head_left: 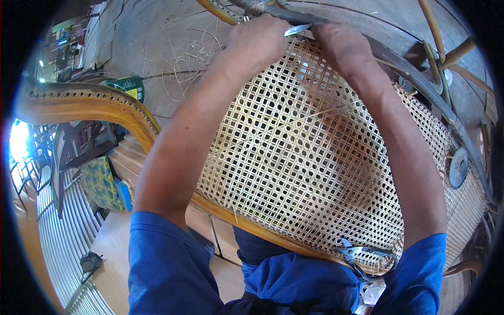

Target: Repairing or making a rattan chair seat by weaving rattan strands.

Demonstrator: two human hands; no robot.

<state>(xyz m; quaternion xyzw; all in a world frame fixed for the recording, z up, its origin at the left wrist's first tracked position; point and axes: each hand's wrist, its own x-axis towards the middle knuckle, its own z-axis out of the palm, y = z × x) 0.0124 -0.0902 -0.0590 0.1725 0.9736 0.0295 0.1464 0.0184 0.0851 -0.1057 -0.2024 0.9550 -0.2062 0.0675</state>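
Note:
A woven cane panel [299, 152] with open square mesh stretches across a curved wooden frame in front of me. At its far edge my left hand [260, 39] is closed around a knife [297, 30], whose short silver blade points to the right. My right hand [344, 47] is closed just right of the blade tip, at the same edge. Its fingertips are hidden, so I cannot make out what it grips. Along that edge runs a dark curved pole [409, 73]. A pair of cutters [357, 254] lies on the near edge of the cane.
A grey round disc [458, 168] rests on the cane at the right. At the left a curved wooden piece [89, 105] with a row of holes juts out. Loose cane strips [191, 58] litter the floor. Beside my left arm is a yellow-and-black block [100, 184].

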